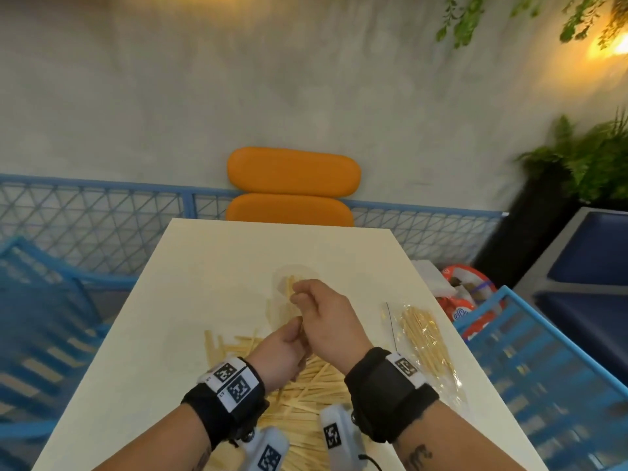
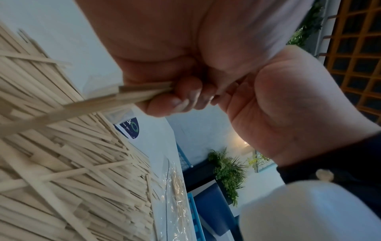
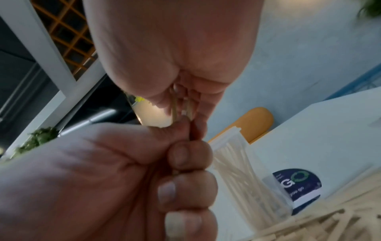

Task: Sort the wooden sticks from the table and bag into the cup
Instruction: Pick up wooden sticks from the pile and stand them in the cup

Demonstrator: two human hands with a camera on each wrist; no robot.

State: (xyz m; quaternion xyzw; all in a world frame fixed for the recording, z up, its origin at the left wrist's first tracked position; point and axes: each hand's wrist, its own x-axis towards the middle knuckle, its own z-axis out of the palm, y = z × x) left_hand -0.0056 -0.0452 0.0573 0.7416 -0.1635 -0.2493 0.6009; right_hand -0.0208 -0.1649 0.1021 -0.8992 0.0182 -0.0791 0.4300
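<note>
A loose pile of wooden sticks (image 1: 306,396) lies on the white table (image 1: 204,266) near its front edge. Above the pile my two hands meet. My left hand (image 1: 289,348) grips a small bundle of sticks (image 2: 103,104) in its curled fingers. My right hand (image 1: 319,311) pinches the top end of those sticks (image 3: 188,107) just beyond it. A clear cup (image 1: 283,278) with sticks inside stands behind the hands, partly hidden; the right wrist view shows the cup (image 3: 247,171) and its blue sticker. A clear bag of sticks (image 1: 424,338) lies at the right.
An orange chair (image 1: 292,185) stands at the table's far edge before a blue mesh fence (image 1: 102,215). Blue chairs flank both sides; the right one (image 1: 543,351) holds a red-and-white bag (image 1: 465,294). A potted plant (image 1: 577,164) is at the far right.
</note>
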